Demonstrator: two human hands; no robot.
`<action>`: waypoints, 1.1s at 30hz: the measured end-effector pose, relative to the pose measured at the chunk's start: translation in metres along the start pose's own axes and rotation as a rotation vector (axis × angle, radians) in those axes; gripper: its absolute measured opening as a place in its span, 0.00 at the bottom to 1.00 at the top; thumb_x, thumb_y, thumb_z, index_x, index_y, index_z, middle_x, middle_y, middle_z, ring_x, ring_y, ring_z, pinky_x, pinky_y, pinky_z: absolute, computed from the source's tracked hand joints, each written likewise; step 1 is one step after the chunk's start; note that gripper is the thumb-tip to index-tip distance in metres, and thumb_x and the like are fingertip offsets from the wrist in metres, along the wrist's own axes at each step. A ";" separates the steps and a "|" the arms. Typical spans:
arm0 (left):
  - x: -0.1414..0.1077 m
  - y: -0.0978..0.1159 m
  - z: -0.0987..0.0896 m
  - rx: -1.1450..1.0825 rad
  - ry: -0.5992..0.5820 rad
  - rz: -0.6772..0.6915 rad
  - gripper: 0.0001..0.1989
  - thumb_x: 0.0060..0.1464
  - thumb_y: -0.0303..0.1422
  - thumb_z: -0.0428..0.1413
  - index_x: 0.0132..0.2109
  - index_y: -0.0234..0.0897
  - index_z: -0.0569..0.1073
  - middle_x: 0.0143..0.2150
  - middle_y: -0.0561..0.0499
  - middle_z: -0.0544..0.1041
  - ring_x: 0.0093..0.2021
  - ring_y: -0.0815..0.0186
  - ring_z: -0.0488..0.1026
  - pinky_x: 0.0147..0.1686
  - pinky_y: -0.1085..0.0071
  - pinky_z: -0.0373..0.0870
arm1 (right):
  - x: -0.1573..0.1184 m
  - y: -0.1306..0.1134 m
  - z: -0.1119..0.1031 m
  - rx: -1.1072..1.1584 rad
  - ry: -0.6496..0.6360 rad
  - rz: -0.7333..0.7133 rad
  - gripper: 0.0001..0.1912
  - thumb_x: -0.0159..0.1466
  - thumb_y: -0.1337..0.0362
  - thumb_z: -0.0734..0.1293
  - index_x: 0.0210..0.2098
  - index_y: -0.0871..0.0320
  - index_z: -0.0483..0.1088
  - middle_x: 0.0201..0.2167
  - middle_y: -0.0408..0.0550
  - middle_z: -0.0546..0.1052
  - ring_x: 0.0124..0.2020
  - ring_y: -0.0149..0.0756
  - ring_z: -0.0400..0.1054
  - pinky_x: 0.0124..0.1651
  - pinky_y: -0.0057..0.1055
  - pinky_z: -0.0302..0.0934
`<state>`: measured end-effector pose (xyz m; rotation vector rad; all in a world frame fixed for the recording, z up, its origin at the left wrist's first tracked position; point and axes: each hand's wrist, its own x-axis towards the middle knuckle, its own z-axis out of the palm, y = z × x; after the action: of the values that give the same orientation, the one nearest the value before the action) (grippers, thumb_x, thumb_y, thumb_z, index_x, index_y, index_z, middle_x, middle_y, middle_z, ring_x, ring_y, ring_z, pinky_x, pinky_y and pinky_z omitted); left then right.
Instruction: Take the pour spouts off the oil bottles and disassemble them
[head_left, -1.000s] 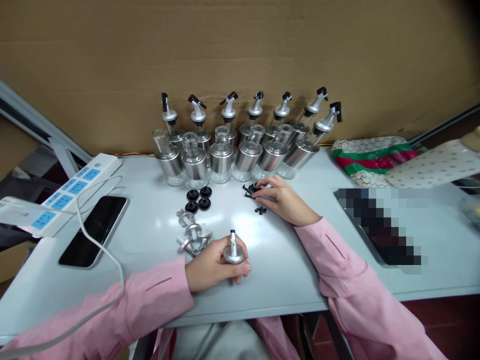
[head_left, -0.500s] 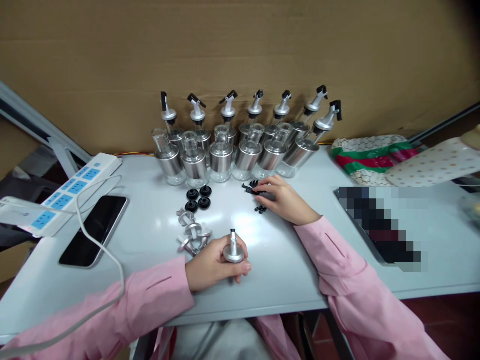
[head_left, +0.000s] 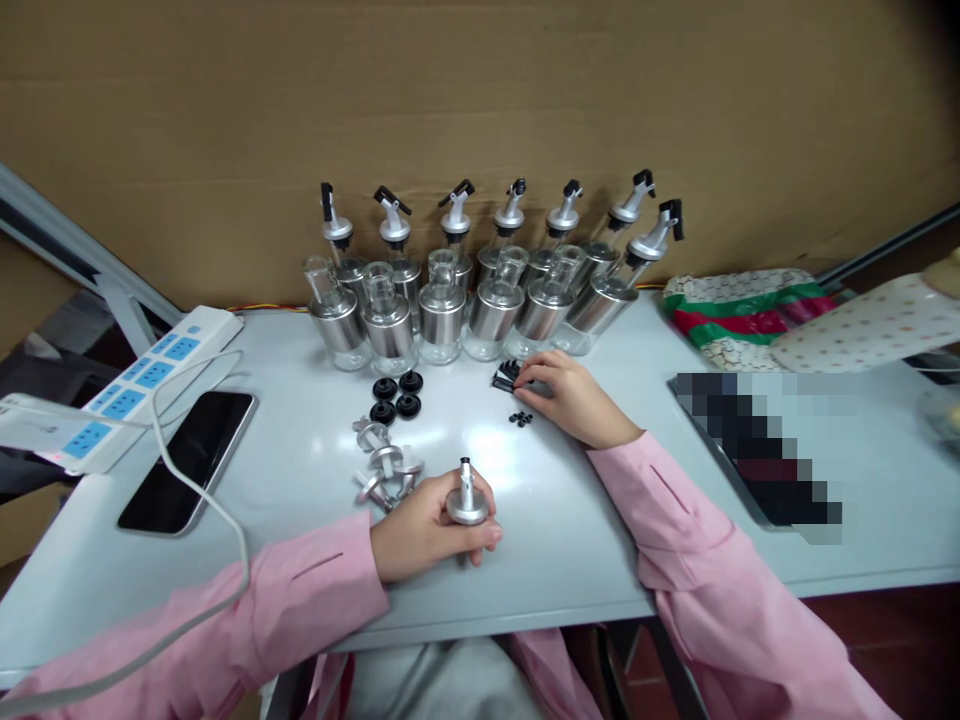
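My left hand (head_left: 431, 530) is closed around a silver pourer spout (head_left: 466, 505), held upright with its flange above the fingers and a small black piece at its tip. Farther back, my right hand (head_left: 574, 400) pinches at a black flip lever (head_left: 504, 384) at the edge of a small pile of similar black levers (head_left: 510, 368). Its fingertips partly hide that piece. Just in front of them lie several tiny black plugs (head_left: 520, 419). Loose silver pourer spouts (head_left: 386, 460) lie left of my left hand, with black ribbed stoppers (head_left: 384, 388) behind them.
Open-necked glass bottles with steel sleeves (head_left: 387, 325) stand in a front row. Behind them are bottles fitted with pourers (head_left: 395, 228). A phone (head_left: 187, 462), a power strip (head_left: 154, 375) and a white cable (head_left: 225, 510) lie left; a patterned bag (head_left: 750, 310) sits right.
The dark piece under my right hand's fingers no longer shows there; the fingers have shifted slightly at the lever pile. My left hand stays still with the pourer spout.
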<state>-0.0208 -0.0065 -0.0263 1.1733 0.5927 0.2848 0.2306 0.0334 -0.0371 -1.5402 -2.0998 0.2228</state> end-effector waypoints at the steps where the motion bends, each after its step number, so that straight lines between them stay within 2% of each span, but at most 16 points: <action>1: 0.000 0.000 0.000 -0.001 0.001 -0.001 0.16 0.48 0.40 0.60 0.34 0.34 0.62 0.26 0.55 0.70 0.22 0.75 0.67 0.25 0.76 0.63 | 0.000 0.000 0.001 0.013 0.002 0.003 0.05 0.61 0.65 0.64 0.31 0.58 0.72 0.35 0.50 0.73 0.38 0.41 0.66 0.45 0.41 0.62; 4: 0.000 0.002 0.001 0.001 -0.001 -0.005 0.17 0.47 0.41 0.60 0.34 0.35 0.62 0.26 0.55 0.70 0.22 0.75 0.66 0.24 0.76 0.63 | 0.000 -0.001 0.002 0.035 -0.002 0.001 0.06 0.61 0.65 0.63 0.30 0.58 0.71 0.35 0.50 0.73 0.38 0.40 0.67 0.44 0.39 0.63; 9: 0.000 0.002 0.001 -0.015 -0.020 -0.004 0.20 0.47 0.45 0.60 0.34 0.35 0.62 0.26 0.54 0.70 0.22 0.74 0.66 0.25 0.75 0.62 | 0.000 -0.004 0.001 0.071 0.002 0.005 0.07 0.61 0.65 0.63 0.36 0.58 0.72 0.37 0.52 0.74 0.40 0.41 0.69 0.45 0.40 0.63; 13: -0.001 -0.003 -0.001 -0.109 -0.028 0.068 0.20 0.49 0.45 0.59 0.36 0.37 0.58 0.30 0.54 0.70 0.23 0.74 0.68 0.26 0.73 0.62 | 0.001 -0.016 -0.008 0.157 0.062 -0.004 0.07 0.61 0.64 0.63 0.35 0.58 0.73 0.36 0.51 0.75 0.38 0.39 0.69 0.44 0.38 0.63; 15: -0.001 -0.006 -0.003 -0.121 -0.036 0.110 0.19 0.51 0.45 0.58 0.37 0.38 0.58 0.31 0.54 0.69 0.24 0.73 0.68 0.28 0.73 0.62 | 0.001 -0.027 -0.014 0.278 0.060 0.017 0.07 0.62 0.63 0.64 0.34 0.58 0.73 0.35 0.50 0.75 0.37 0.38 0.70 0.42 0.36 0.63; 17: -0.002 -0.007 -0.005 -0.097 -0.059 0.131 0.18 0.52 0.46 0.56 0.37 0.37 0.60 0.30 0.54 0.68 0.26 0.72 0.69 0.29 0.72 0.62 | 0.000 -0.041 -0.019 0.456 -0.016 0.018 0.07 0.62 0.63 0.64 0.34 0.58 0.74 0.34 0.49 0.75 0.35 0.35 0.70 0.40 0.33 0.63; 20: -0.001 -0.006 -0.005 -0.074 -0.097 0.115 0.20 0.52 0.48 0.56 0.38 0.37 0.60 0.29 0.55 0.68 0.26 0.71 0.68 0.30 0.72 0.62 | -0.003 -0.061 -0.020 0.703 -0.193 -0.061 0.08 0.62 0.63 0.65 0.36 0.58 0.75 0.34 0.49 0.76 0.35 0.33 0.70 0.39 0.30 0.63; 23: 0.000 -0.005 -0.005 -0.076 -0.103 0.065 0.23 0.51 0.51 0.56 0.40 0.36 0.62 0.29 0.55 0.67 0.26 0.71 0.68 0.29 0.73 0.62 | -0.006 -0.072 -0.015 0.813 -0.315 -0.111 0.09 0.63 0.63 0.65 0.37 0.59 0.75 0.33 0.49 0.76 0.34 0.31 0.70 0.39 0.29 0.63; 27: 0.002 -0.005 -0.005 -0.093 -0.081 0.097 0.24 0.53 0.50 0.54 0.46 0.35 0.62 0.32 0.54 0.67 0.24 0.73 0.69 0.26 0.74 0.62 | -0.007 -0.074 -0.011 0.793 -0.323 -0.071 0.11 0.63 0.59 0.65 0.37 0.60 0.74 0.31 0.49 0.76 0.33 0.31 0.69 0.37 0.30 0.62; 33: 0.004 -0.007 -0.005 -0.102 -0.060 0.135 0.22 0.55 0.49 0.53 0.46 0.36 0.62 0.33 0.54 0.68 0.24 0.74 0.70 0.26 0.74 0.63 | -0.006 -0.074 -0.011 0.734 -0.317 0.007 0.15 0.63 0.53 0.63 0.30 0.60 0.68 0.25 0.43 0.73 0.26 0.28 0.64 0.32 0.27 0.59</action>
<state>-0.0206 -0.0033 -0.0348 1.1207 0.4425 0.3888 0.1755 0.0009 0.0022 -1.1045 -1.8975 1.1587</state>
